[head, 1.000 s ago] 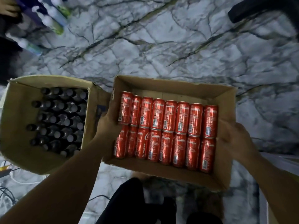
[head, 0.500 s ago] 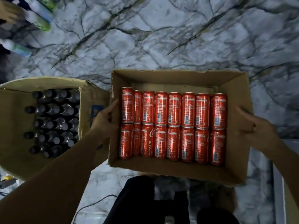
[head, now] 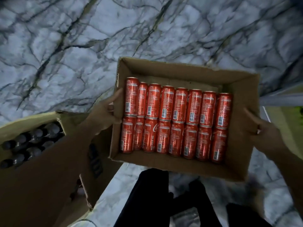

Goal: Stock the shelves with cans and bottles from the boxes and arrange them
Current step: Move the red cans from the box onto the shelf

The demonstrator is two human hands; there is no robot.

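An open cardboard box holds several red cans lying on their sides in two rows. I carry it above the marble floor. My left hand grips the box's left wall, thumb over the rim. On the opposite side my right hand grips the right wall the same way. A second cardboard box at the lower left holds several dark bottles standing upright.
White marble floor with dark veins spreads across the top and left. My dark trouser legs stand below the can box. A pale edge with something green shows at the far right.
The can box has moved right and away from the bottle box, with both hands still on its walls. The view has swung right, and the bottles at the top left have left the frame.
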